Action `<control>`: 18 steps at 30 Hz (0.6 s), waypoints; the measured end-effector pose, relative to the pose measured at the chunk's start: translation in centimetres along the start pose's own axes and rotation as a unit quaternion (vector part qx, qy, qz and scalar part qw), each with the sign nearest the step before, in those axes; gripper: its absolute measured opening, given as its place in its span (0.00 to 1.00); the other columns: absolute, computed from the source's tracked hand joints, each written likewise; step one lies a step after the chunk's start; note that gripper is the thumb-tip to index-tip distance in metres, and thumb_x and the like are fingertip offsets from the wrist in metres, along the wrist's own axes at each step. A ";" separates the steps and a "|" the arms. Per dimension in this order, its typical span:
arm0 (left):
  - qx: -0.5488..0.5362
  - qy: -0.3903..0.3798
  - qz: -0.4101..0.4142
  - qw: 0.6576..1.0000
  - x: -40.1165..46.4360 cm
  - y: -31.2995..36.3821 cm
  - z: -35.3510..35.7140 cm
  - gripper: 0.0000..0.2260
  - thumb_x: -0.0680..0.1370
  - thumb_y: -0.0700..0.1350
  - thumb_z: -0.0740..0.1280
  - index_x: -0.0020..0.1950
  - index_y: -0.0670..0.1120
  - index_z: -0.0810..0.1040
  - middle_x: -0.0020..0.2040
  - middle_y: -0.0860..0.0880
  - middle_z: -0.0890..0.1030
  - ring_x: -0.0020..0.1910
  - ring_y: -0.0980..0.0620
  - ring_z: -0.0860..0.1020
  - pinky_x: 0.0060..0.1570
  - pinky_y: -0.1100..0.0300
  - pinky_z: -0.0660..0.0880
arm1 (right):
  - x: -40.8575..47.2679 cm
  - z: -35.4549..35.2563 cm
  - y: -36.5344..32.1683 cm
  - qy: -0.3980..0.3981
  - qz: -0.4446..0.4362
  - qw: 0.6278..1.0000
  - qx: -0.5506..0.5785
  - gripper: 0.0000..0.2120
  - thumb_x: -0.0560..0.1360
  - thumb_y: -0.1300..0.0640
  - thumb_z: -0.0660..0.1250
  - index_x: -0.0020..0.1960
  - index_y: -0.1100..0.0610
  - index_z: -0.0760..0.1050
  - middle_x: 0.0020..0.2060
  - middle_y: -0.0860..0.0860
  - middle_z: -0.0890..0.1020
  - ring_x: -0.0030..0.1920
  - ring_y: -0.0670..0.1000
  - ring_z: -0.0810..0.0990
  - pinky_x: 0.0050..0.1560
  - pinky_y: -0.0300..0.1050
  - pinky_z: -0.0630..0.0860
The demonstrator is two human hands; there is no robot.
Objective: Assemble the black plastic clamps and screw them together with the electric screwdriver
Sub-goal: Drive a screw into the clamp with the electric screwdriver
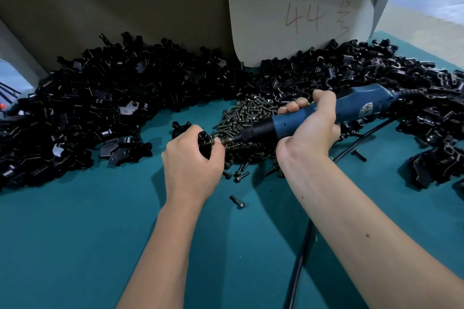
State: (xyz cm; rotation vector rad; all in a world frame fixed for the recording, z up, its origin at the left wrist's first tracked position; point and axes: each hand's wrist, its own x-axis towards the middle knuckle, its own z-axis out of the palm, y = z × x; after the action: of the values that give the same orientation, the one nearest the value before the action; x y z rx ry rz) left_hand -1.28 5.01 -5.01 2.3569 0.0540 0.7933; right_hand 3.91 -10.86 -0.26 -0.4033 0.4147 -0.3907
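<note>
Head view, looking down over both forearms onto the teal table (pixel 75 246). My left hand (pixel 192 165) has its grip curled tight around a black plastic clamp (pixel 204 144), holding it just above the table with its upper end poking out past the thumb. My right hand (pixel 310 130) has its grip wrapped round the blue body of the electric screwdriver (pixel 326 114), which lies nearly level and points left. Its black nose and bit reach the side of the clamp, where a screw (pixel 218 141) sits between bit and plastic; I cannot tell how far that screw is in.

Right behind and under the tool tip lies a heap of dark screws (pixel 247 114), with a few strays near my wrists and one loose screw (pixel 237 202) lying apart on the cloth. Large piles of black clamp parts (pixel 88 108) spread across the left side, and another pile (pixel 401 78) runs along the right. The screwdriver's black cable (pixel 298 263) trails down under my right forearm. A pale card (pixel 301 7) marked "44" leans against the grey wall behind the piles.
</note>
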 end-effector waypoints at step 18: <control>-0.206 -0.285 -0.163 0.922 1.6 -0.6 -0.9 0.19 0.75 0.63 0.64 0.36 0.51 0.66 0.30 0.54 0.63 0.25 0.56 0.60 0.33 0.54 0.56 | 0.1 1.3 -2.4 -0.131 -0.050 0.986 -0.092 0.09 0.75 0.66 0.65 0.44 0.57 0.65 0.27 0.50 0.70 0.25 0.50 0.68 0.29 0.44 0.69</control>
State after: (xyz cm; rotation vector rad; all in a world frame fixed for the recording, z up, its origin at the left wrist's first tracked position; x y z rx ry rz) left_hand -0.44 6.36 -3.97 2.0091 0.0262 -0.0604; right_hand 3.97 -12.55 1.89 -0.6492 0.1734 -0.3929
